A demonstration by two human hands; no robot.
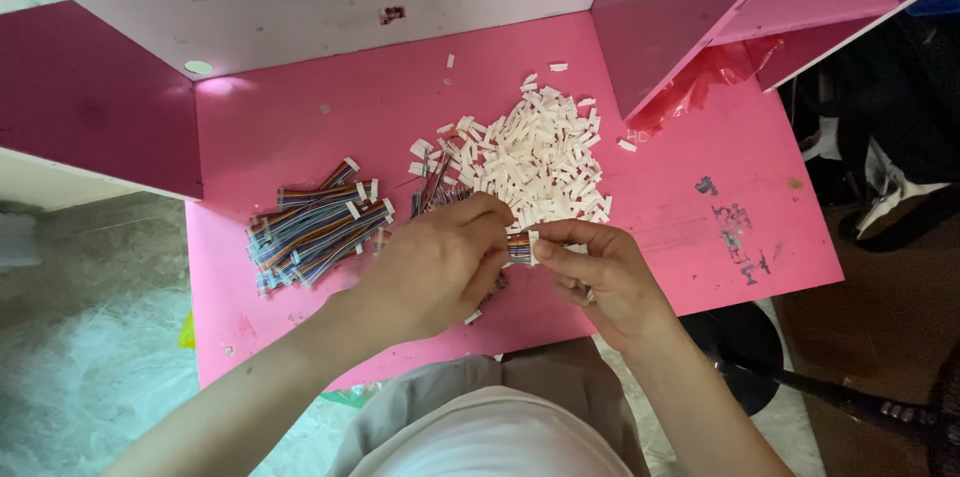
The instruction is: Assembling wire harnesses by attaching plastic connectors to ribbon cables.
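**Seating a white plug on a ribbon wire, hands close over the near edge**

Nearest the camera is the person's lap in pale cloth, and just above it the two hands meet over the near edge of the pink tabletop (300,127). The left hand (435,267) is clenched around a short rainbow wire (517,247), only its striped end showing past the fingers. The right hand (600,272) pinches a small white plug (533,241) between thumb and forefinger, touching that wire end.

To do this well, I judge the wire end should sit flat and square to the plug's opening, held close to its tip so it cannot buckle, and the push should be straight, not twisted.

Just beyond the hands lies a heap of loose white plugs (540,157), spreading toward the far right corner. A bundle of finished wires (315,227) rests near the left edge, well apart from the heap. A few bare wires (437,192) lie between them
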